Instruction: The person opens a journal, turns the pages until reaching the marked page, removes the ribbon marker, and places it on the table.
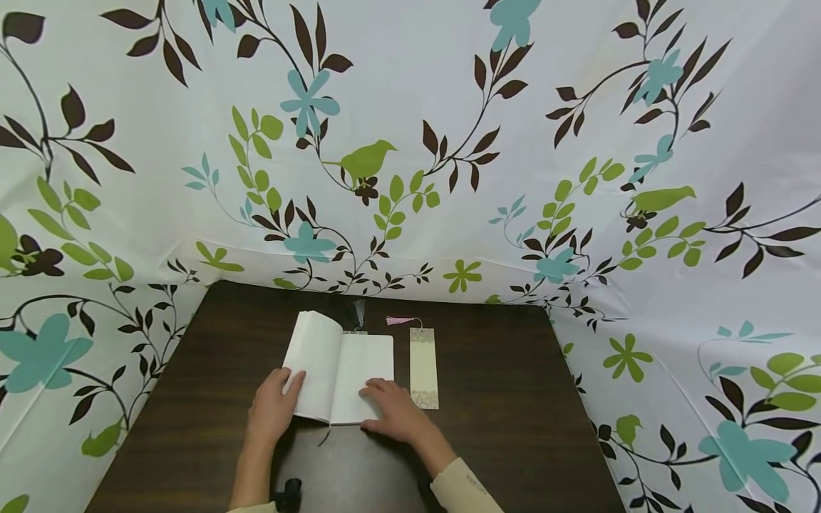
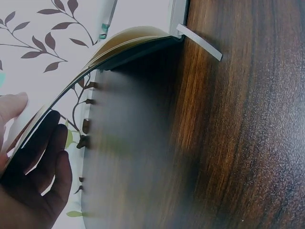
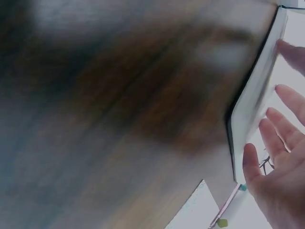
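Note:
An open notebook (image 1: 365, 356) with blank white pages and a dark cover lies on the dark wooden table, its left side raised off the surface. My left hand (image 1: 272, 410) grips that raised side by its outer edge, thumb over the pages and fingers (image 2: 53, 179) under the cover. On the right-hand page rests my right hand (image 1: 399, 415), fingers spread and fingertips (image 3: 278, 90) at the paper near its outer edge. A thin ribbon (image 2: 200, 42) sticks out from the bottom of the spine.
Right of the notebook lies a cream bookmark (image 1: 423, 367) with a pink tassel (image 1: 400, 320). A grey tassel (image 1: 360, 312) shows behind the notebook's top edge. The table (image 1: 500, 399) meets a patterned cloth (image 1: 410, 85) at its back and sides. A small black object (image 1: 292, 490) is by the left forearm.

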Action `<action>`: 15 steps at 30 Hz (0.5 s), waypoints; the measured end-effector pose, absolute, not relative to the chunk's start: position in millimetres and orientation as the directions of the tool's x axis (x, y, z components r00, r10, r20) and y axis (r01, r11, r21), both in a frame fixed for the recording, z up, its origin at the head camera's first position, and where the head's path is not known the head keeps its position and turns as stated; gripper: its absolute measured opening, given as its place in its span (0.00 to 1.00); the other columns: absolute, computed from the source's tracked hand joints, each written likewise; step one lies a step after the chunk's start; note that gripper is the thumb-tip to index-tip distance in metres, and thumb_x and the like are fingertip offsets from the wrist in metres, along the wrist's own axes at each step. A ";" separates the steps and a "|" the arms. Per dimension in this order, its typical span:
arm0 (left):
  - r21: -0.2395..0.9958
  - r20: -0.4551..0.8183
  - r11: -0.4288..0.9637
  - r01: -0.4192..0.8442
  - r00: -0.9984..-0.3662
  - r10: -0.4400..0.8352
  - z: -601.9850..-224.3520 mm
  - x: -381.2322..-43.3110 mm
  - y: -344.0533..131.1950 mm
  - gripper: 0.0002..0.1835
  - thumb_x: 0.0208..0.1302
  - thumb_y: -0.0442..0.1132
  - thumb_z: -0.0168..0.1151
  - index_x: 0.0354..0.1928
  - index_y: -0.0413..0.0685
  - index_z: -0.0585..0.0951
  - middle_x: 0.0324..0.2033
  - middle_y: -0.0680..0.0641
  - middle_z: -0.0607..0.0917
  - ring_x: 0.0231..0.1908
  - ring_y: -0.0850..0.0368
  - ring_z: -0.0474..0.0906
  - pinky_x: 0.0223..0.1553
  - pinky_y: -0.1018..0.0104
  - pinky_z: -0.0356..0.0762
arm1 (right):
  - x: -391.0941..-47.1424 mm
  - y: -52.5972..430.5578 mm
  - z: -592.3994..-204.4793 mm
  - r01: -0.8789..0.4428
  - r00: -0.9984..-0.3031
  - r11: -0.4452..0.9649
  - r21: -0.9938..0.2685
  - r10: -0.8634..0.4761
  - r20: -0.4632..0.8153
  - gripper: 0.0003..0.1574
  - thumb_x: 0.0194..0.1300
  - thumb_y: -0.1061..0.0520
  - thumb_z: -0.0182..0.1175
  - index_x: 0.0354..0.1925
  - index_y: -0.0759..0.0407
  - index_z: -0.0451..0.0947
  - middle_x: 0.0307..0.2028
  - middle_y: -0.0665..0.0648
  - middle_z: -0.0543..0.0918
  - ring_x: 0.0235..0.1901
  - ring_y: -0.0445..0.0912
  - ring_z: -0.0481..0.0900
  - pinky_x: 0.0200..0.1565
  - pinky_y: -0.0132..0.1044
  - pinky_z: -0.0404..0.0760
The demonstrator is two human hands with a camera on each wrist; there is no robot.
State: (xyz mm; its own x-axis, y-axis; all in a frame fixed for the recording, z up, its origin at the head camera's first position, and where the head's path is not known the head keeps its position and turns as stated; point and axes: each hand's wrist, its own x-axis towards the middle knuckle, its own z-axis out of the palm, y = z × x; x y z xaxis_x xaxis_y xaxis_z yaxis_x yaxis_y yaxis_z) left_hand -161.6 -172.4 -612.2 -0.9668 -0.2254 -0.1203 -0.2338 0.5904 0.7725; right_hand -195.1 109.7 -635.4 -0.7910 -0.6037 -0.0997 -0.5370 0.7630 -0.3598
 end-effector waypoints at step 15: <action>0.809 -0.127 0.549 -0.212 -0.974 -0.188 -610.7 -160.3 -173.8 0.28 0.84 0.54 0.56 0.63 0.33 0.80 0.59 0.31 0.82 0.59 0.35 0.80 0.56 0.40 0.79 | -196.2 111.6 -627.0 -0.530 -0.786 0.746 -0.402 -0.611 -0.098 0.04 0.76 0.47 0.68 0.43 0.43 0.88 0.64 0.47 0.84 0.65 0.48 0.80 0.64 0.58 0.81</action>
State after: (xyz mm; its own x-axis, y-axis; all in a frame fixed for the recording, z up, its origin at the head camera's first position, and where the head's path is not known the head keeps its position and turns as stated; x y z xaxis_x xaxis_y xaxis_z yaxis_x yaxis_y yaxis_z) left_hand -160.3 -173.8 -610.7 -0.9739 -0.1879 -0.1274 -0.2118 0.5490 0.8086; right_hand -196.2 111.6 -627.0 -0.7856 -0.6109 -0.0981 -0.5302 0.7465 -0.4021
